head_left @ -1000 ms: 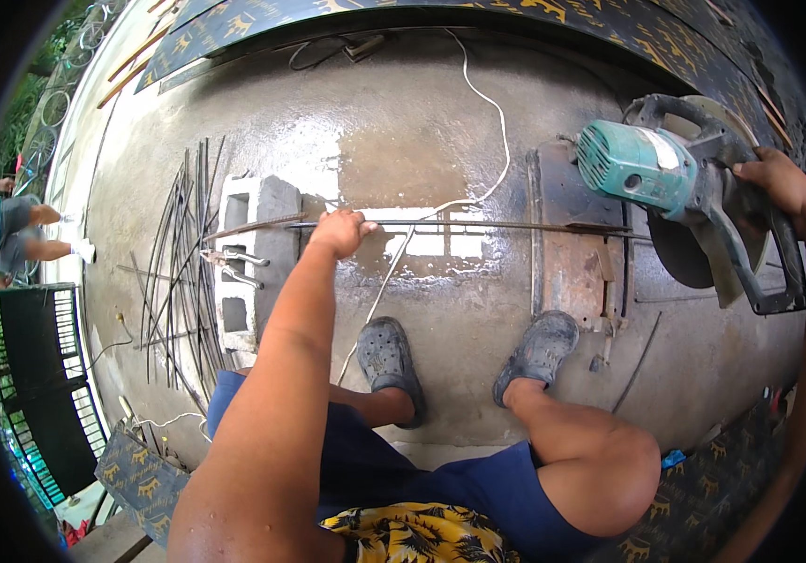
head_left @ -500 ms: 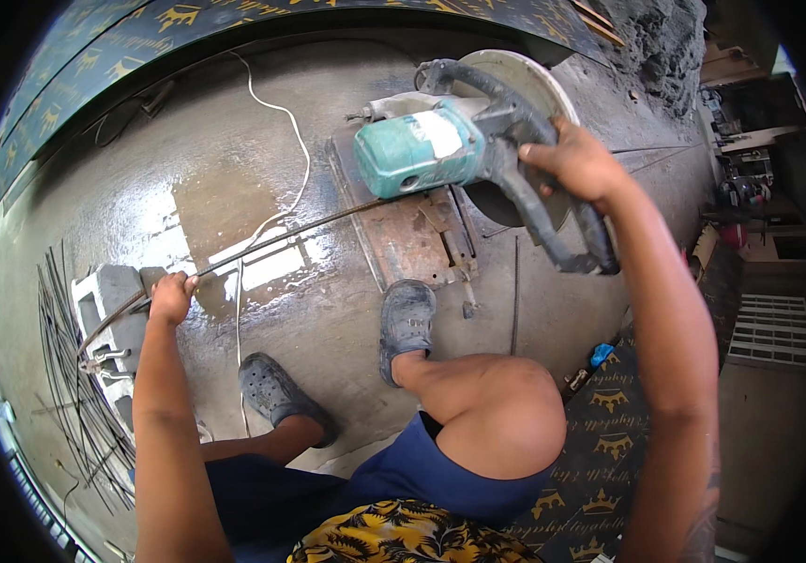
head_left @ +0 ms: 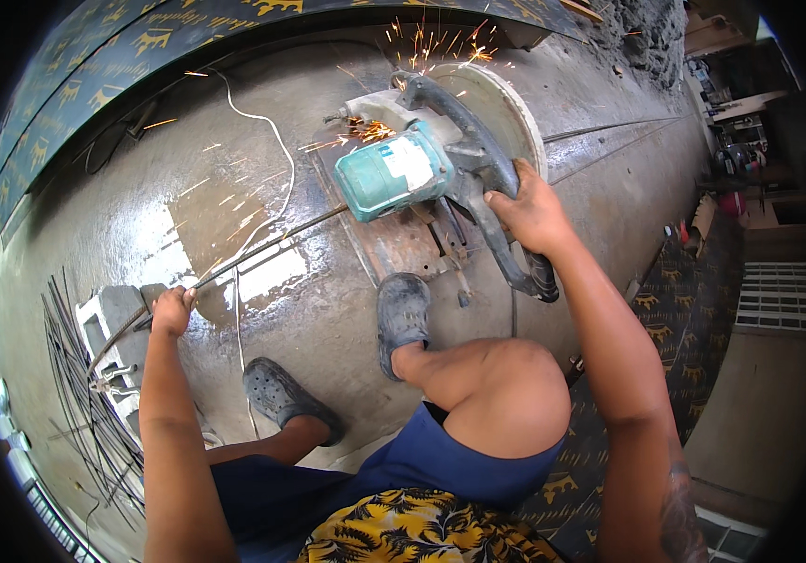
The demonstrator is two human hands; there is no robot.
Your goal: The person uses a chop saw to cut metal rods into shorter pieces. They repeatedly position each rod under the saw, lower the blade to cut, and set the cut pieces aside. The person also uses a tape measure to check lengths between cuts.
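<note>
My right hand [head_left: 527,214] is wrapped round the black handle of a teal cut-off saw [head_left: 389,174]. Its round guard [head_left: 506,103] stands at the far side, and sparks [head_left: 450,42] spray up behind it and out to the left. The saw sits on a rusty metal base [head_left: 393,246]; the blade's contact point is hidden by the motor and guard. At the left, my left hand [head_left: 174,308] is closed round a long steel rebar [head_left: 262,246], which runs rightward under the saw's motor. A hollow concrete block [head_left: 117,314] lies beneath the rebar by that hand.
Several thin steel rods [head_left: 84,394] lie at the left. A white cord [head_left: 281,141] crosses the wet floor. My clogs [head_left: 403,314] are near the saw base. Printed dark boards [head_left: 140,56] line the far side; a grey heap [head_left: 647,38] rises at the far right.
The saw's head has tilted down and toward the left with my right hand, and sparks now fly from it. My left hand still grips the rebar in nearly the same place.
</note>
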